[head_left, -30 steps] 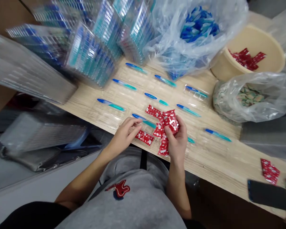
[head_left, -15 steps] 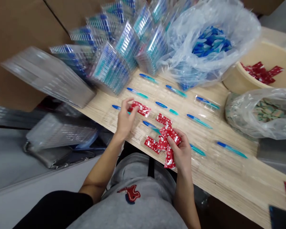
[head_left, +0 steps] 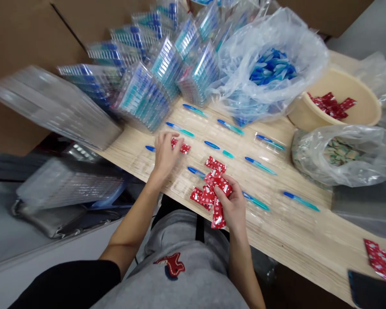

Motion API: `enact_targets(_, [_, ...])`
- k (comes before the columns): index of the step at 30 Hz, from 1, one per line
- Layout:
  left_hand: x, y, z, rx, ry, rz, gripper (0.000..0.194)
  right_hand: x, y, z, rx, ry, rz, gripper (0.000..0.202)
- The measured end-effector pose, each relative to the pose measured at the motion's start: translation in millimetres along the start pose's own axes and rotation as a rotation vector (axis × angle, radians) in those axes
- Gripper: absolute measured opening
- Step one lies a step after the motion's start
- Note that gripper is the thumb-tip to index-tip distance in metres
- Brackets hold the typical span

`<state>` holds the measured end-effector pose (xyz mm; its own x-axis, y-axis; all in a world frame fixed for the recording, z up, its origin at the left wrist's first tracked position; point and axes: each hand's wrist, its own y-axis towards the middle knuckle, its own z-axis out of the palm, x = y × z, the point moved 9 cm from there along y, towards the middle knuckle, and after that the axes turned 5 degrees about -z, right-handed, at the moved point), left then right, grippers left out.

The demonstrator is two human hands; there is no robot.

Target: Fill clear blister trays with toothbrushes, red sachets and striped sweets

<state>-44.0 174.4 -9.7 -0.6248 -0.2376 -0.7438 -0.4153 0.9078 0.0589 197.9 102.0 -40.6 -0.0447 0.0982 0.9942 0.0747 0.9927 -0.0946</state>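
Note:
My left hand (head_left: 167, 150) is closed on one small red packet with white dots (head_left: 182, 146), low over the table's left part. Just beside it the blue end of a pen (head_left: 150, 148) shows. With my right hand (head_left: 233, 199) I grip a bunch of the same red packets (head_left: 218, 187), fanned out near the table's front edge. Under and around both hands, clear plastic trays (head_left: 180, 185) lie in rows, several with a blue and teal pen (head_left: 260, 165) inside. One pen (head_left: 197, 172) is partly covered by the bunch.
Filled clear packs (head_left: 144, 96) stand at the back left, beside stacked empty trays (head_left: 56, 107). Behind the pens are a bag of blue pieces (head_left: 272, 68), a cream tub (head_left: 357, 116) with red packets and a bag of small pale pieces (head_left: 344, 152). A dark flat object (head_left: 373, 289) lies front right.
My left hand has turned and lowered with its red packet toward the tray on the left. My right hand keeps its bunch. The whole view has shifted slightly.

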Motion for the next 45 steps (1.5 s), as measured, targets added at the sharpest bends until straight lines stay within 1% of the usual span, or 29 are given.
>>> enact_targets(1, [-9.4,-8.5,9.3,0.131,-0.119,0.032,0.017,1.0,0.2,2.4,0.006,0.006,-0.001,0.038])
enact_targets(2, [-20.6,-20.1,21.4,0.297,-0.22,0.068,0.018,2.3,0.4,5.2,0.016,0.009,-0.006,0.038])
enact_targets(4, [-41.6,-47.7,42.2,0.592,-0.331,0.133,0.023,5.3,1.1,10.0,0.037,0.003,-0.028,0.038])
enact_targets(5, [-48.5,-58.6,48.4,0.675,-0.345,0.155,0.023,7.3,1.3,11.6,0.047,-0.005,-0.048,0.039])
enact_targets(6, [-52.1,-65.1,51.8,0.708,-0.35,0.161,0.022,9.3,1.5,12.9,0.058,-0.015,-0.072,0.04])
enact_targets(8, [-52.1,-67.2,53.5,0.684,-0.368,0.131,0.017,10.8,1.5,14.0,0.077,-0.027,-0.104,0.04])
enact_targets(11, [-47.9,-62.2,55.8,0.663,-0.427,0.079,0.015,6.0,1.4,12.7,0.083,-0.031,-0.098,0.036])
enact_targets(14, [-46.9,-48.4,60.7,0.691,-0.516,0.051,0.016,-0.7,1.9,6.5,0.03,-0.005,-0.068,0.035])
enact_targets(16, [-42.3,-22.3,60.5,0.629,-0.593,0.002,0.015,-3.3,2.2,1.9,-0.008,0.021,-0.053,0.035])
enact_targets(18, [-32.5,18.9,53.4,0.446,-0.61,-0.042,0.011,-4.1,2.1,-1.9,-0.028,0.044,-0.045,0.033])
enact_targets(21, [-21.6,81.2,36.6,0.112,-0.407,-0.012,0.003,-3.3,0.9,-6.4,-0.041,0.056,-0.044,0.032])
enact_targets(22, [-20.8,96.5,35.4,0.051,-0.284,0.006,0.003,-2.9,0.1,-7.6,-0.045,0.054,-0.045,0.032])
enact_targets(24, [-21.3,117.0,41.9,0.021,0.0,0.037,0.005,-2.4,-1.8,-9.3,-0.05,0.046,-0.046,0.032])
enact_targets(26, [-21.3,125.2,53.2,0.053,0.249,0.052,0.011,-1.8,-3.7,-9.9,-0.047,0.046,-0.05,0.033])
enact_targets(28, [-22.4,123.9,58.4,0.06,0.378,0.06,0.022,-1.8,-5.3,-10.3,-0.039,0.058,-0.049,0.033])
enact_targets(30, [-28.2,114.8,52.8,0.001,0.379,0.082,0.028,-3.6,-6.4,-12.1,-0.048,0.078,-0.033,0.034])
enact_targets(31, [-32.9,106.6,49.8,-0.008,0.329,0.109,0.027,-5.2,-6.7,-13.2,-0.059,0.088,-0.018,0.035])
enact_targets(32, [-37.9,95.6,49.5,0.03,0.25,0.139,0.023,-7.0,-6.9,-14.0,-0.069,0.099,-0.001,0.036])
enact_targets(33, [-42.9,81.4,53.7,0.136,0.15,0.165,0.019,-8.9,-6.9,-14.0,-0.074,0.111,0.015,0.037])
enact_targets(34, [-48.2,62.9,62.8,0.31,0.04,0.183,0.018,-10.5,-6.7,-13.2,-0.075,0.126,0.029,0.037])
enact_targets(35, [-54.6,39.0,74.2,0.527,-0.068,0.195,0.019,-11.8,-6.5,-11.9,-0.074,0.14,0.04,0.037])
enact_targets(36, [-61.5,11.4,84.6,0.754,-0.156,0.204,0.021,-12.7,-6.2,-10.6,-0.074,0.154,0.047,0.037])
enact_targets(37, [-69.5,-15.5,91.0,0.942,-0.222,0.226,0.022,-13.0,-5.9,-9.4,-0.077,0.169,0.047,0.037])
enact_targets(38, [-77.3,-36.9,94.1,1.07,-0.274,0.256,0.021,-12.8,-5.9,-8.9,-0.084,0.187,0.042,0.037])
enact_targets(39, [-84.6,-50.0,95.8,1.134,-0.315,0.29,0.019,-12.8,-6.1,-8.5,-0.089,0.209,0.04,0.038])
enact_targets(40, [-90.9,-53.5,97.4,1.129,-0.341,0.321,0.017,-13.3,-6.6,-8.0,-0.089,0.23,0.044,0.04])
enact_targets(41, [-95.7,-47.9,99.9,1.067,-0.349,0.338,0.014,-14.4,-7.6,-7.5,-0.084,0.245,0.057,0.043])
enact_targets(43, [-100.4,-18.8,106.3,0.824,-0.281,0.344,0.01,-16.8,-10.3,-8.2,-0.077,0.254,0.091,0.05])
enact_targets(45, [-102.8,13.1,114.4,0.572,-0.102,0.34,0.01,-16.6,-13.4,-10.7,-0.081,0.235,0.108,0.054])
